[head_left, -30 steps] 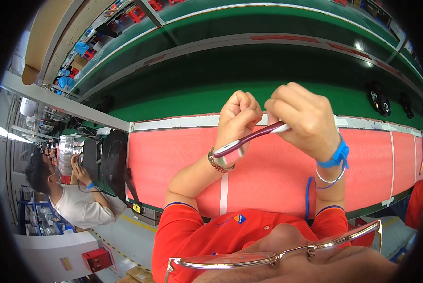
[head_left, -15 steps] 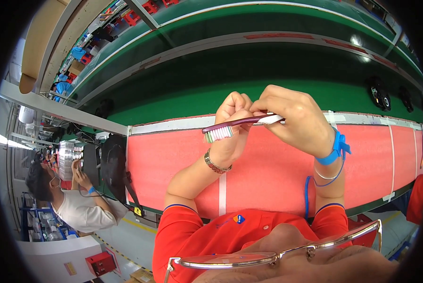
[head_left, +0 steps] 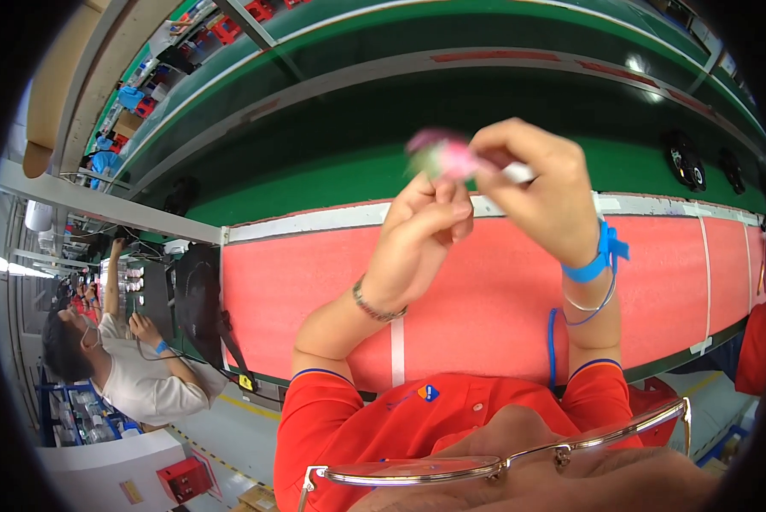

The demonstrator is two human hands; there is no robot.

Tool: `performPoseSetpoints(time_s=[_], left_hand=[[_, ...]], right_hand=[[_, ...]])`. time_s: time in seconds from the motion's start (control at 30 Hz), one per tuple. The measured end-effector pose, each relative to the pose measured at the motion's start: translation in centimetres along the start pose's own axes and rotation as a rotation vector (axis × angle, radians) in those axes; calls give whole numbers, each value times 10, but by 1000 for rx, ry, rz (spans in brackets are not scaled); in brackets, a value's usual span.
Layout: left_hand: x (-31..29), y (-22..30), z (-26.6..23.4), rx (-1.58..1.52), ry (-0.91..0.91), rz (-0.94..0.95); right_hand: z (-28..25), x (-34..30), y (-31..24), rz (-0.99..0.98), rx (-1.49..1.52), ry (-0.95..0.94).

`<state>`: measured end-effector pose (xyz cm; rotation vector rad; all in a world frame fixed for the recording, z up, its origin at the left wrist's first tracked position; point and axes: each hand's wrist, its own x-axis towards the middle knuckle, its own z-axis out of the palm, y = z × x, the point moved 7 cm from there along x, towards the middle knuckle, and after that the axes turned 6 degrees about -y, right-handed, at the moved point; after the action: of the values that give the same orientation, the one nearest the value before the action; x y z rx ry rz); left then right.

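My right hand (head_left: 547, 192) pinched on a toothbrush (head_left: 454, 160), its head blurred above my curled left hand (head_left: 419, 232); whether that grips anything, I cannot tell; pink mat (head_left: 485, 294) below

Black bag (head_left: 197, 294) and red box (head_left: 184, 480)

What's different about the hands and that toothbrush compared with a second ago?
The right hand has swung the toothbrush up and away from the body; its head, now blurred, has gone from in front of the left hand to beyond its fingertips. The left fist has loosened somewhat. The right hand still holds the toothbrush, and the pink mat looks the same.
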<state>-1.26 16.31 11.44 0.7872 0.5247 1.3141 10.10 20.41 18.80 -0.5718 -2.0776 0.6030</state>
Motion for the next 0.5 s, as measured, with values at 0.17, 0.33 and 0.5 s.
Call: performPoseSetpoints(time_s=[0.17,0.33,0.5], left_hand=[[-52,66,58,231,-399,478],[-65,101,62,-117,-635,638],[-77,107,61,-363,-572,891]], right_hand=[[-21,-1,15,209,233,248],[-17,-1,14,251,248,271],[-9,0,14,241,174,289]])
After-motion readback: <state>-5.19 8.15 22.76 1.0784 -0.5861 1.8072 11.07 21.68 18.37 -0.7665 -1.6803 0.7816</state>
